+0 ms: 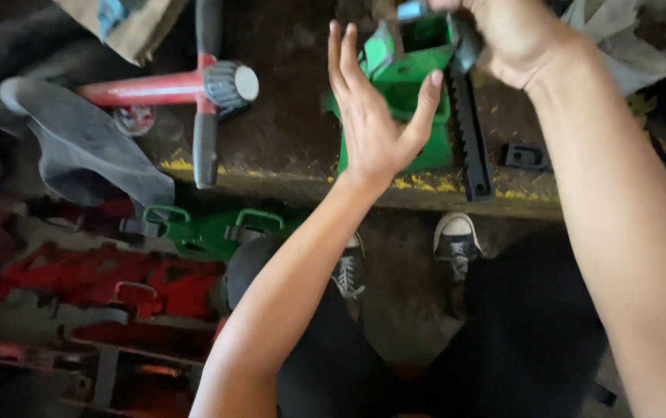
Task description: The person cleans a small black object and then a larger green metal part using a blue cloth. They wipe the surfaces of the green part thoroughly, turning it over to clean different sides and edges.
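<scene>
Evidently stiff and weighty, the green metal jack body (410, 93) on the workbench (286, 147) at twelve o'clock suits a grasp around its flanks: the left hand (375, 116) hovers spread beside it, while the right hand (515, 39) clenches the black toothed bar (468, 124).

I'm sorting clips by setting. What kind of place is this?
Probably a repair workshop: a grimy bench with a green jack, a toothed bar and a red tool.
</scene>
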